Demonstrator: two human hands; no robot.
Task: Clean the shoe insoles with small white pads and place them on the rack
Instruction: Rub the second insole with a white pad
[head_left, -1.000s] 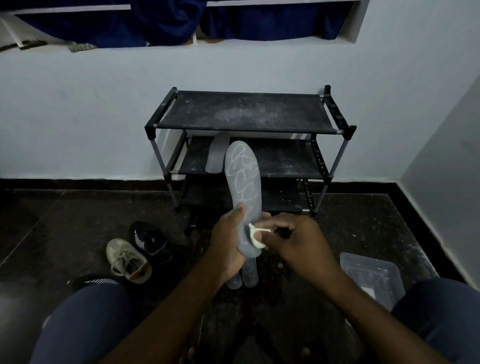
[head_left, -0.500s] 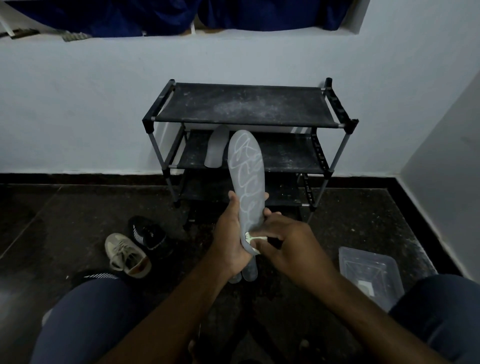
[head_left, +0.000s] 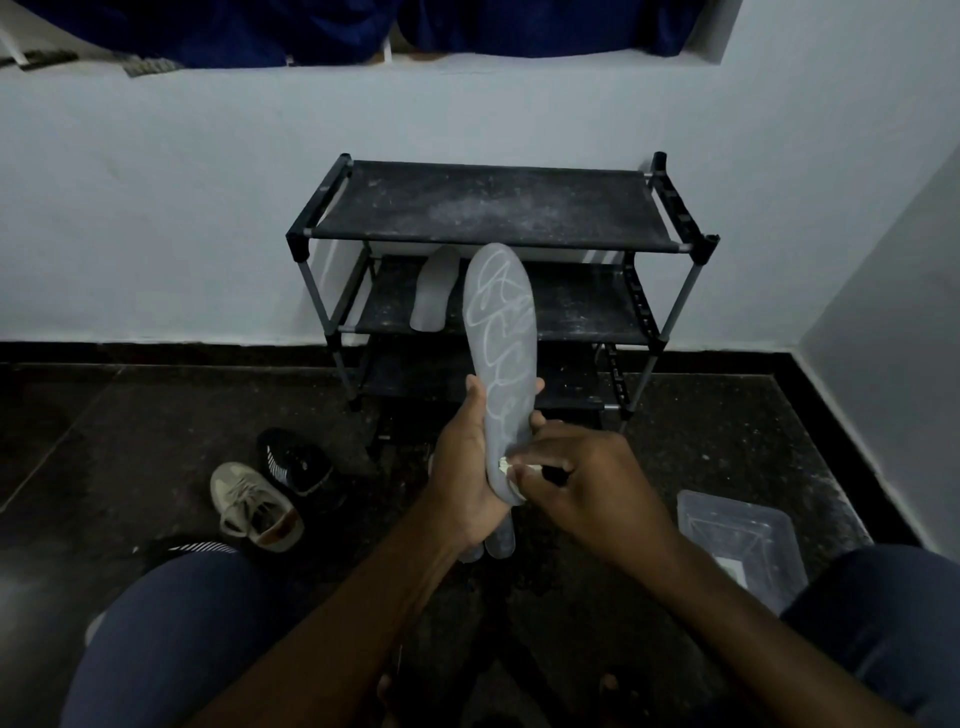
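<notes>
Head view: four insoles. The left hand (head_left: 464, 470) grips one insole (head_left: 503, 332) toe-up by its lower half, before the rack (head_left: 415, 208). The right hand (head_left: 584, 486) pinches one white pad (head_left: 510, 468) against its heel. A second insole (head_left: 434, 296) lies on the middle of the rack's three shelves. Two more insoles (head_left: 501, 543) poke out on the floor under the hands. A beige shoe (head_left: 254, 506) and a black shoe (head_left: 296, 460) sit left, and one clear bin (head_left: 727, 501) sits right.

Dim, bluish and soft throughout; palest on the wall (head_left: 156, 208), near-black on the floor (head_left: 130, 415); wide-angle bending at edges.
</notes>
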